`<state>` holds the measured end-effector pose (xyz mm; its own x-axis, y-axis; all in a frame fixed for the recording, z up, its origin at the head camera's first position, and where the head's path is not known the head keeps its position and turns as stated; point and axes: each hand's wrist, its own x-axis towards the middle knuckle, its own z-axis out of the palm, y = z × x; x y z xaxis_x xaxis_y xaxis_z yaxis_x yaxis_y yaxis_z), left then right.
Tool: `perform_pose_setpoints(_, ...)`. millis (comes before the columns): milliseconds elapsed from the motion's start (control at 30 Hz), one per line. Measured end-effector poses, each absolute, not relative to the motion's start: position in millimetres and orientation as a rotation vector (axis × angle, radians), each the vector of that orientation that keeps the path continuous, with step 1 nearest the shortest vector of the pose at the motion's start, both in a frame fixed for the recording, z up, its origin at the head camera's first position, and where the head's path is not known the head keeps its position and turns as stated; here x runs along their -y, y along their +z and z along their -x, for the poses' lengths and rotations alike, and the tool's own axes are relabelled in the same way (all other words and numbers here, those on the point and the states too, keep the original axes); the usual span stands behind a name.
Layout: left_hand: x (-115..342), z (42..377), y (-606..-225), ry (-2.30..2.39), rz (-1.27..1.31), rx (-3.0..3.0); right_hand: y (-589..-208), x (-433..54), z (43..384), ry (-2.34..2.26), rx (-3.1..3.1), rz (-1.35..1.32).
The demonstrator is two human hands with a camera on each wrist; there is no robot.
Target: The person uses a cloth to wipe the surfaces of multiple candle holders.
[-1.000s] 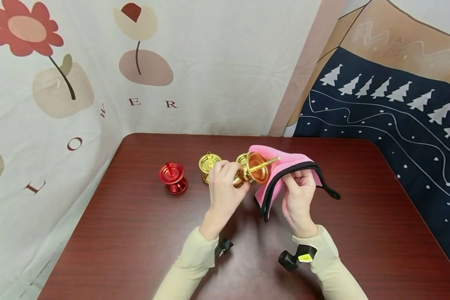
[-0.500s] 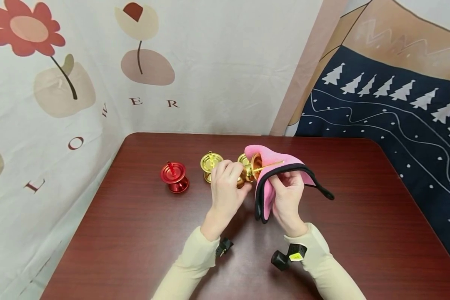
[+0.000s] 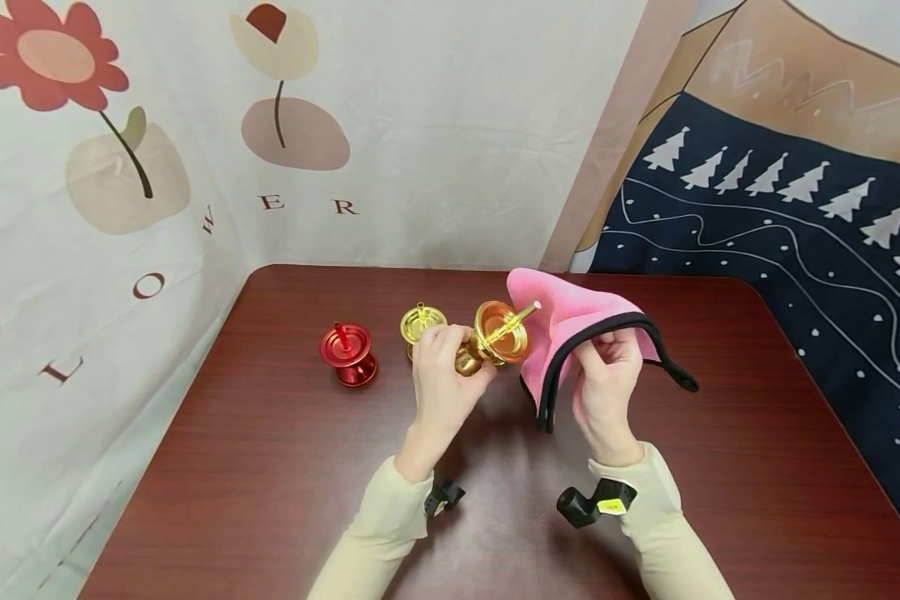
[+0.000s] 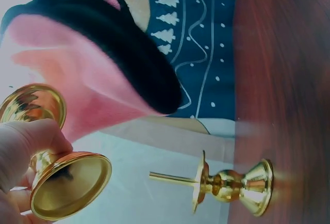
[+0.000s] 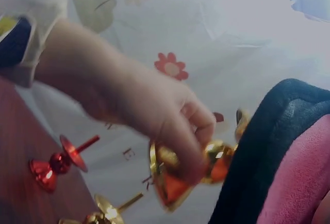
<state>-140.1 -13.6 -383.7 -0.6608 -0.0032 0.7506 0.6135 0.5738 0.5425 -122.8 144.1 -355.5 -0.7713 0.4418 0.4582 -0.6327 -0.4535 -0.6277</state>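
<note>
My left hand (image 3: 446, 371) grips the stem of a shiny gold candlestick (image 3: 502, 329), tilted so its dish and spike point up and right. Its flared base (image 4: 72, 188) shows in the left wrist view. With its fingers partly tucked under the fabric, my right hand (image 3: 607, 387) holds a pink cloth (image 3: 562, 304) edged in black with a loop at one corner. The spike's tip comes right up to the cloth's left side in the head view. Another gold candlestick (image 3: 422, 317) stands behind my left hand, partly covered by it.
To the left stands a red candlestick (image 3: 347, 346) on the dark wooden table (image 3: 270, 500). Beyond the held one, a gold candlestick (image 4: 227, 185) stands upright in the left wrist view. Printed fabric (image 3: 435, 150) hangs along the table's far side.
The cloth first moved left over the candlestick's dish and spike, then back right and up off them. The candlestick has shifted slightly left, its dish turned more towards the head camera.
</note>
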Motion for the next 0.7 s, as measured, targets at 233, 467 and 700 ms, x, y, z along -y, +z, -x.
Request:
perform_pose_setpoints(233,9,138,-379,-1.094,0.432,2.067,-363,-145,109,2.093,1.463,-0.594)
perform_pose_setpoints(467,8,138,-381,-1.042,0.385,2.076,-360,-150,103,1.409,2.005,-0.656)
perform_pose_setpoints(700,6,140,-384,-1.008,0.37,2.046,-355,-144,99,1.032,2.145,-0.623)
